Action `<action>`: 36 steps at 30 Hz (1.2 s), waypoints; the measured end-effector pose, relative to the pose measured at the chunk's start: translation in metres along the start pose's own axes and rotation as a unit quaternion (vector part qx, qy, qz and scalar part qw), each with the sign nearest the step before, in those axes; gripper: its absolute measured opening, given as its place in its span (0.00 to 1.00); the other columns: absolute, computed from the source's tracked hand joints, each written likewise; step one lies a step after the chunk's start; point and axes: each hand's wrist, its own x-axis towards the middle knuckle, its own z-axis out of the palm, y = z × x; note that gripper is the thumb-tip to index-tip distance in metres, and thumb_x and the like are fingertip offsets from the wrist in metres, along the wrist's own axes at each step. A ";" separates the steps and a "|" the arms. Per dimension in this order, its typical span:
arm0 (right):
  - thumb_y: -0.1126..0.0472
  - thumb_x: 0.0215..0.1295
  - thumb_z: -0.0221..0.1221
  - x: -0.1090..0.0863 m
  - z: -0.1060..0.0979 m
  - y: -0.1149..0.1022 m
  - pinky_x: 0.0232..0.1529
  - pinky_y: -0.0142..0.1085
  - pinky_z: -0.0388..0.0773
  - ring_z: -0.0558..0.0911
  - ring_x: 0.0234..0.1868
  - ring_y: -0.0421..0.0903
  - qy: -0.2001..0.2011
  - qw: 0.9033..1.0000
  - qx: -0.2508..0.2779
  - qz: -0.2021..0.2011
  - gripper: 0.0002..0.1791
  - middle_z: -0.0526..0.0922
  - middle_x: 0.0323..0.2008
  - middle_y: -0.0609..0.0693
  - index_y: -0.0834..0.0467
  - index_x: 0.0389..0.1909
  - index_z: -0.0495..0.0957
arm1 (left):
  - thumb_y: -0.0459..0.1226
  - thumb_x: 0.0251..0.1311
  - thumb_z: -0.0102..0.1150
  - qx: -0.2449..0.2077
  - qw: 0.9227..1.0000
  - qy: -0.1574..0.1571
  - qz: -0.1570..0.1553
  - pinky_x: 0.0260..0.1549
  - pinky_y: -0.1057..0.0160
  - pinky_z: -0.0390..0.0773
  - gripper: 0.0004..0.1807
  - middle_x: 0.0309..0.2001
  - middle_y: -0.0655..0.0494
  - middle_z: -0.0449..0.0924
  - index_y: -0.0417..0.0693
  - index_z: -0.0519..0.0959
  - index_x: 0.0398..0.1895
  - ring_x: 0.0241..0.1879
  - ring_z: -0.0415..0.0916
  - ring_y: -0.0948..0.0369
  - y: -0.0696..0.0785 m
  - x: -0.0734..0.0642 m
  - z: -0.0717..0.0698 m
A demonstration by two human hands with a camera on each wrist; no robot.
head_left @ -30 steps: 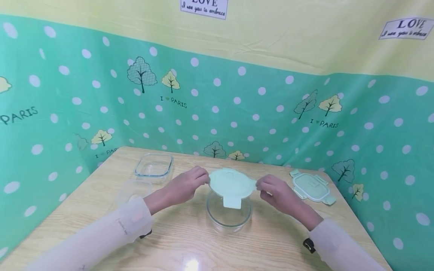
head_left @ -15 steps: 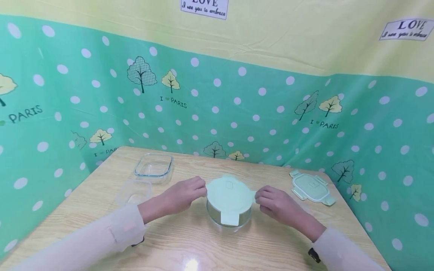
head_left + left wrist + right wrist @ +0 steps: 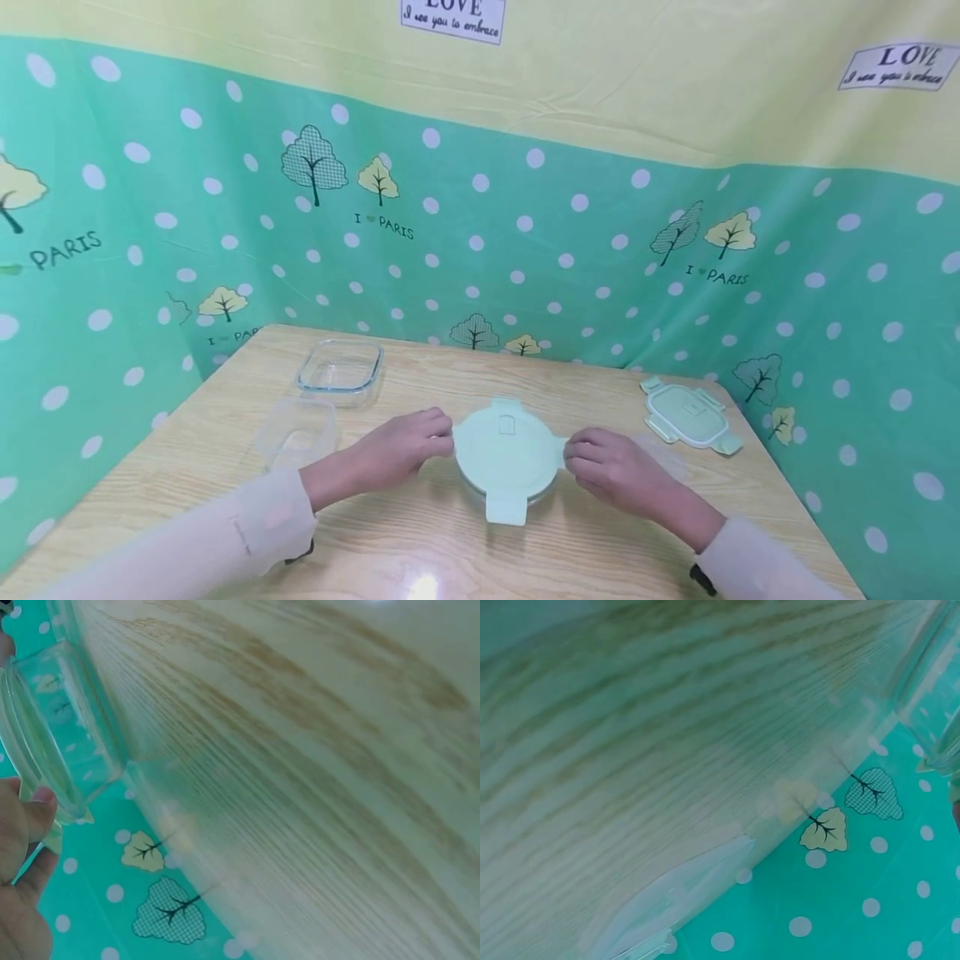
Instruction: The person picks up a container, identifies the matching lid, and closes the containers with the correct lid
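A round pale green lid [image 3: 507, 450] with side flaps sits level on the round glass bowl [image 3: 75, 720] at the middle of the table. My left hand [image 3: 397, 450] pinches the lid's left flap; in the left wrist view its thumb [image 3: 41, 810] lies by the lid's edge. On the opposite side my right hand [image 3: 618, 468] holds the right flap between curled fingers. The front flap sticks out over the bowl's side, not folded down. From the head view the lid hides most of the bowl.
A square glass container [image 3: 336, 389] stands at the back left. In front of it lies a clear translucent piece [image 3: 315, 421], near my left forearm. A square green lid [image 3: 690, 414] with flaps lies at the right edge of the wooden table [image 3: 375, 550].
Both hands have lowered the round lid toward me and down onto the glass bowl. It was tilted above the bowl and now lies flat on it.
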 end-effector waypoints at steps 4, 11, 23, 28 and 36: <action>0.56 0.84 0.40 -0.001 0.001 -0.002 0.49 0.33 0.83 0.84 0.45 0.45 -0.001 1.000 0.000 0.003 0.24 0.86 0.38 0.45 0.56 0.34 0.83 | 0.11 0.37 0.51 -0.005 1.000 -0.006 -0.003 0.40 0.74 0.77 0.28 0.36 0.62 0.74 0.51 0.81 0.32 0.40 0.72 0.64 0.000 -0.002 0.002; 0.56 0.84 0.39 -0.001 0.002 -0.004 0.48 0.33 0.83 0.84 0.44 0.45 0.000 1.000 0.003 -0.003 0.26 0.86 0.36 0.45 0.55 0.31 0.82 | 0.11 0.39 0.52 -0.006 1.000 -0.023 -0.007 0.39 0.74 0.76 0.28 0.35 0.63 0.73 0.51 0.83 0.32 0.39 0.70 0.65 0.000 -0.004 0.003; 0.74 0.49 0.65 -0.001 -0.001 -0.009 0.47 0.31 0.83 0.83 0.44 0.43 -0.021 0.999 0.033 0.037 0.15 0.85 0.39 0.46 0.56 0.37 0.83 | 0.24 0.50 0.74 -0.044 0.993 -0.099 -0.048 0.41 0.76 0.77 0.15 0.37 0.63 0.75 0.48 0.82 0.37 0.41 0.71 0.65 0.004 0.004 -0.011; 0.77 0.46 0.69 0.000 -0.002 -0.009 0.44 0.28 0.82 0.82 0.43 0.41 -0.047 0.997 0.032 0.055 0.28 0.84 0.40 0.45 0.56 0.51 0.85 | 0.27 0.59 0.70 -0.115 0.985 -0.113 -0.067 0.43 0.73 0.77 0.07 0.36 0.63 0.74 0.47 0.85 0.38 0.41 0.70 0.65 0.000 0.003 -0.013; 0.76 0.47 0.75 0.000 -0.001 -0.009 0.43 0.25 0.81 0.81 0.42 0.39 -0.063 0.992 0.066 0.088 0.31 0.83 0.39 0.44 0.55 0.55 0.86 | 0.26 0.58 0.71 -0.146 0.985 -0.077 -0.050 0.51 0.69 0.80 0.08 0.47 0.55 0.81 0.46 0.84 0.34 0.49 0.77 0.60 -0.004 0.004 -0.010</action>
